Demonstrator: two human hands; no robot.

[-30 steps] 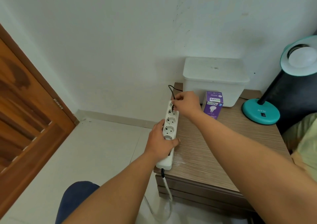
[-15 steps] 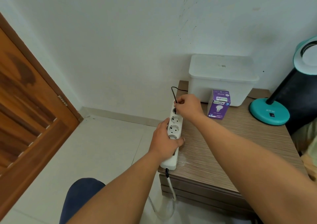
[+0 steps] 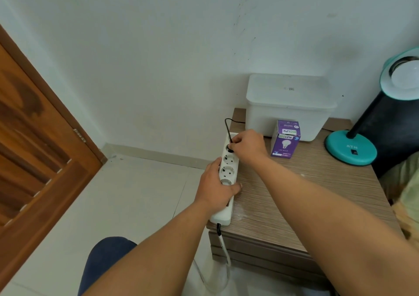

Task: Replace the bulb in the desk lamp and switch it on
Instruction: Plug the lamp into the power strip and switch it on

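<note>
A white power strip (image 3: 229, 159) lies along the left edge of the wooden bedside table (image 3: 301, 195). My left hand (image 3: 215, 189) presses down on its near half. My right hand (image 3: 248, 144) pinches a black plug (image 3: 230, 149) seated at the far socket, its thin black cord (image 3: 227, 125) looping up behind. The teal desk lamp stands at the right: round base (image 3: 350, 150), black stem, teal shade with a white bulb (image 3: 405, 75) inside. A purple bulb box (image 3: 285, 140) stands upright between my right hand and the lamp base.
A white lidded plastic bin (image 3: 288, 105) sits against the wall behind the box. A wooden door (image 3: 34, 150) is at the left, tiled floor (image 3: 136, 200) below. The strip's white cable (image 3: 223, 252) hangs off the table front. My knee in blue cloth (image 3: 106, 259) shows below.
The plug has gone down into the far socket under my right hand. The view has shifted slightly left, cutting the lamp shade more at the right edge. My left hand stays on the strip.
</note>
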